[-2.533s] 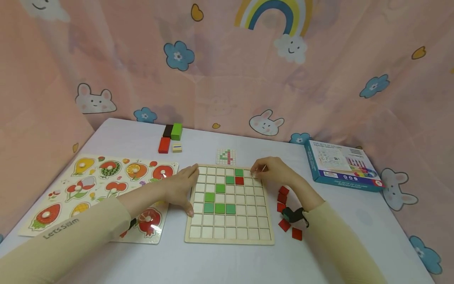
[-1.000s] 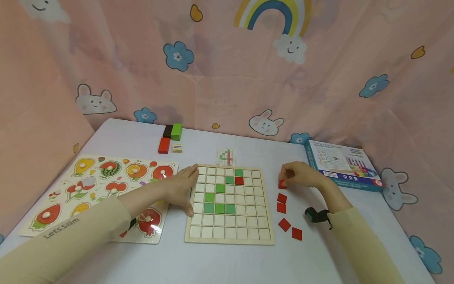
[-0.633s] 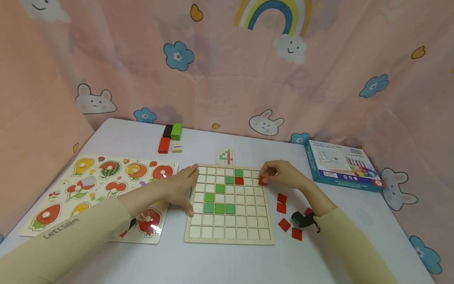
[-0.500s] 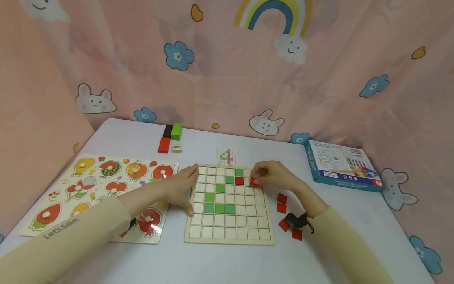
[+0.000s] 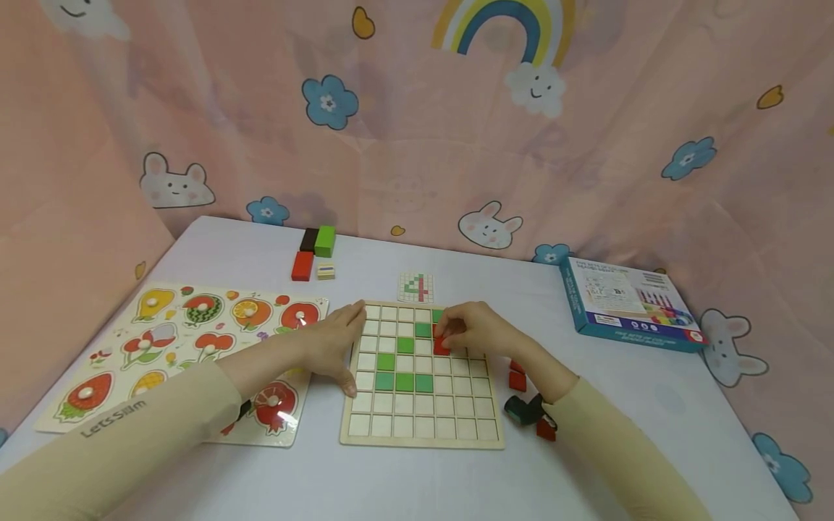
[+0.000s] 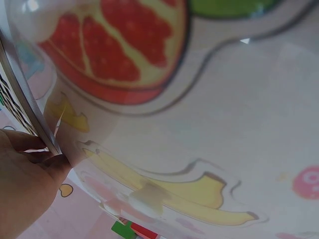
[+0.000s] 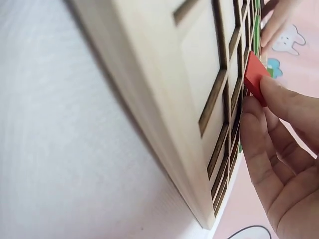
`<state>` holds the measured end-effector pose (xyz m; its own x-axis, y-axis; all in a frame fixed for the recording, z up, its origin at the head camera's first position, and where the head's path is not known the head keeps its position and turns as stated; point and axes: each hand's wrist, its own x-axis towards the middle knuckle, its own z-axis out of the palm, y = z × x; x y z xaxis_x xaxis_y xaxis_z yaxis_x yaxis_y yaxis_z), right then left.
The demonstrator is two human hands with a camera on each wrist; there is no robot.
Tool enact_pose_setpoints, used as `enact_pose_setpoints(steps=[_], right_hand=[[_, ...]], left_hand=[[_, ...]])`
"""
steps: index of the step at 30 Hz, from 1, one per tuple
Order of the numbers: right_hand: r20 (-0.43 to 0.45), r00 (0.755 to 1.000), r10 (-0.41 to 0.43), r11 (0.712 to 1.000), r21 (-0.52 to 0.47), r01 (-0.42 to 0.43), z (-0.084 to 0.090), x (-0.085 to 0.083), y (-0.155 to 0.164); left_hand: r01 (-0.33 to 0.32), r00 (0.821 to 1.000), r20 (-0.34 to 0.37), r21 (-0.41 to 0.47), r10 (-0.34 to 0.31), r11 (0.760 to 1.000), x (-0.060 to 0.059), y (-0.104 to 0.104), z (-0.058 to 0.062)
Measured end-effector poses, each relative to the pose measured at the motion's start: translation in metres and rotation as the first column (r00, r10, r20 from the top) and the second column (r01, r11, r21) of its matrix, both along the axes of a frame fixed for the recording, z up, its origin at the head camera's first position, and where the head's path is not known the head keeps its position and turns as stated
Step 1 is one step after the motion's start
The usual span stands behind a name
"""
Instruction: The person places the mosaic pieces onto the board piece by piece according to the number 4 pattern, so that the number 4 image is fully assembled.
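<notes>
White table (image 5: 417,485), right-hand fingers (image 7: 279,99) pinching red tile (image 5: 441,346) over grid board (image 5: 423,434), left fingers (image 5: 348,318) seemingly flat.

White table (image 5: 215,250); grid board (image 5: 423,434), fruit puzzle (image 5: 163,340), box (image 5: 625,304) on it.

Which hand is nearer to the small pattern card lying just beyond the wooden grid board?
The right hand. It works over the board's upper right cells, pinching a red tile, just below the pattern card. The left hand rests on the board's left edge, farther off.
</notes>
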<state>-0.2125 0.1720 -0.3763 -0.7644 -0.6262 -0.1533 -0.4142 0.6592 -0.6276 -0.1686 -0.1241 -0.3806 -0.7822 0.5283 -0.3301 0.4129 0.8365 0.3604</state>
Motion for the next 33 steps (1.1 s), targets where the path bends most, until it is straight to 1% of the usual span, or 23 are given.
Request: enact_pose_setpoints(steps=[6,12,16,22,24,28,31,33], right_hand=[[-0.020,1.000,0.000,1.000,0.007,0.001,-0.002,0.001,-0.003],[-0.029,0.999,-0.044,0.998,0.033,0.045,0.000,0.001,0.003],[-0.045,0.997,-0.064,0.998,0.018,0.065,0.005,0.000,0.021],[-0.056,0.995,-0.084,0.996,0.036,0.086,0.007,-0.007,0.065],[-0.030,0.996,-0.078,0.996,0.042,0.079,0.007,-0.009,0.079],[0.056,0.998,-0.042,0.998,0.057,0.039,0.008,-0.009,0.100],[0.127,0.992,-0.016,0.998,0.068,0.007,0.007,-0.007,0.110],[0.160,0.987,-0.002,0.997,0.075,-0.011,0.005,-0.005,0.115]], left_hand=[[-0.005,1.000,0.003,-0.005,0.005,1.000,0.000,0.000,0.000],[-0.004,1.000,0.003,-0.005,0.004,1.000,0.000,0.000,0.000],[0.002,1.000,0.000,-0.002,-0.002,1.000,0.000,0.001,0.001],[0.002,1.000,0.004,-0.006,-0.002,1.000,-0.001,0.001,0.002],[0.002,1.000,0.004,-0.009,-0.002,1.000,-0.001,0.001,0.002],[0.000,1.000,0.005,-0.010,0.000,1.000,-0.001,0.001,0.001],[-0.004,1.000,0.009,-0.008,0.004,1.000,-0.001,0.001,0.001],[-0.005,1.000,0.008,-0.007,0.005,1.000,-0.001,0.001,0.000]])
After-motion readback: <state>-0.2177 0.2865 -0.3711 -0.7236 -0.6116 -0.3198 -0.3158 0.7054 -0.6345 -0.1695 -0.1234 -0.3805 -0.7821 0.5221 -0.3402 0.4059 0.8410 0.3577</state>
